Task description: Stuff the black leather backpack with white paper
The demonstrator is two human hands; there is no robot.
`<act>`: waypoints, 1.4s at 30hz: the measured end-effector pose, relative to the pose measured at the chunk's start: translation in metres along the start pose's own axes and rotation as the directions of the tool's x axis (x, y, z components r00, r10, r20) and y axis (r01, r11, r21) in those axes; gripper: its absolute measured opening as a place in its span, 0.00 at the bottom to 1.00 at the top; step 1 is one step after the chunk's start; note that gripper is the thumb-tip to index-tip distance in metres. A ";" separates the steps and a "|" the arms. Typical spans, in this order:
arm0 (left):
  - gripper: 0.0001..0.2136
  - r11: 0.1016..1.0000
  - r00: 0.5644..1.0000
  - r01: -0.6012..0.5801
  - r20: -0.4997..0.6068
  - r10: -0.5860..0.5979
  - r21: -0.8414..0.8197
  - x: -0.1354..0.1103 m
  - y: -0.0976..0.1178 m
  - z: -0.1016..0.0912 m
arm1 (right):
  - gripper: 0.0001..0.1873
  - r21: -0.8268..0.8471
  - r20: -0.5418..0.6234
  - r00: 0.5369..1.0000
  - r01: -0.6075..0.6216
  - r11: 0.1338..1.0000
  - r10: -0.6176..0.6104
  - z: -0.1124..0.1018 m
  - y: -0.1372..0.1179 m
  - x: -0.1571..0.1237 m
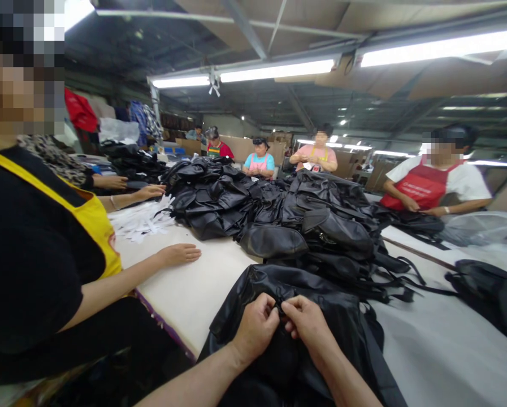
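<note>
black glossy bag (321, 339) lies on the pale surface (194, 288) right under both hands, long axis running away toward the pile of bags (278, 215), left hand (255, 328) and right hand (308, 322) each pinched shut on its top seam, equally near.

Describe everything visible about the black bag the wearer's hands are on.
The bag is black, glossy, looks like coated fabric or faux leather, and lies crumpled on the table's near edge. Dark straps trail to its right. The left hand and right hand pinch it together at one spot on top. Behind it, the pile of similar bags touches it.
</note>
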State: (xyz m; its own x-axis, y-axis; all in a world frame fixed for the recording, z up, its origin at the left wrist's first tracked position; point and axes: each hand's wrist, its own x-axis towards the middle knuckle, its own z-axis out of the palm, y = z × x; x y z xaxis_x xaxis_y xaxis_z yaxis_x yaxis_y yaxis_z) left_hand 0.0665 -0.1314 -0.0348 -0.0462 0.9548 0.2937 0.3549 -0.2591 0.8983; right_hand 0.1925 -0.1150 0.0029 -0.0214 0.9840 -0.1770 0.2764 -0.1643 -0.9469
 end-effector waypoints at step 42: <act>0.03 0.988 0.997 0.041 -0.051 -0.049 -0.148 -0.006 -0.009 0.001 | 0.24 0.259 0.035 0.997 -0.072 0.963 0.065 0.009 0.003 -0.004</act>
State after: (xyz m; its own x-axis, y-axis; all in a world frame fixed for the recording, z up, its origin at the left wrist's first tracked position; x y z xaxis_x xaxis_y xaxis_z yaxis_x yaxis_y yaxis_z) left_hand 0.0644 -0.1348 -0.0451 -0.1112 0.9577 0.2655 0.2102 -0.2384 0.9481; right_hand 0.1849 -0.1197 -0.0021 -0.0367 0.9681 -0.2477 0.0187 -0.2472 -0.9688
